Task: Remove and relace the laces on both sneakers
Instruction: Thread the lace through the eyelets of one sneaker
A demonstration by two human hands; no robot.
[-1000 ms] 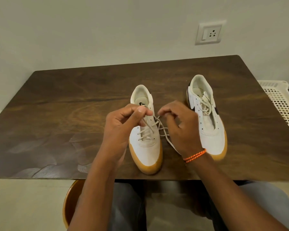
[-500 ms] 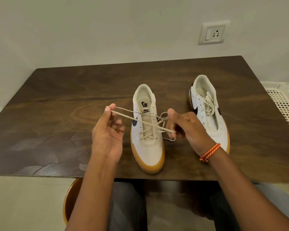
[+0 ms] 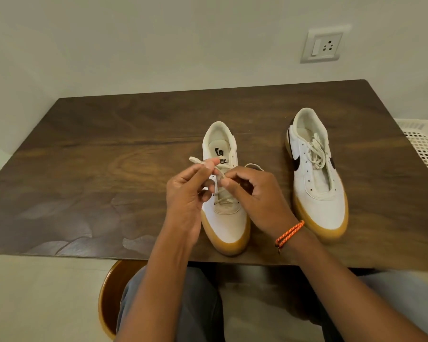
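Observation:
Two white sneakers with gum soles stand on the dark wooden table [image 3: 109, 149], toes toward me. Over the middle of the left sneaker [image 3: 229, 218], my left hand [image 3: 185, 193] pinches one cream lace [image 3: 199, 161] end between thumb and forefinger. My right hand [image 3: 255, 196] pinches the other strand close beside it, a loop showing above its knuckles. The lower eyelets of this shoe are laced; my hands hide the upper ones. The right sneaker [image 3: 316, 178] stands apart to the right, its lace bunched loosely near the top.
A white perforated plastic basket [image 3: 425, 146] sits off the table's right edge. A wall socket [image 3: 322, 45] is on the wall behind. My knees and a round wooden stool [image 3: 109, 292] are below the table's near edge.
Half a second ago my hands were spread apart, pulling the lace ends taut sideways. Both hands have come together over the left sneaker, bringing the lace ends in.

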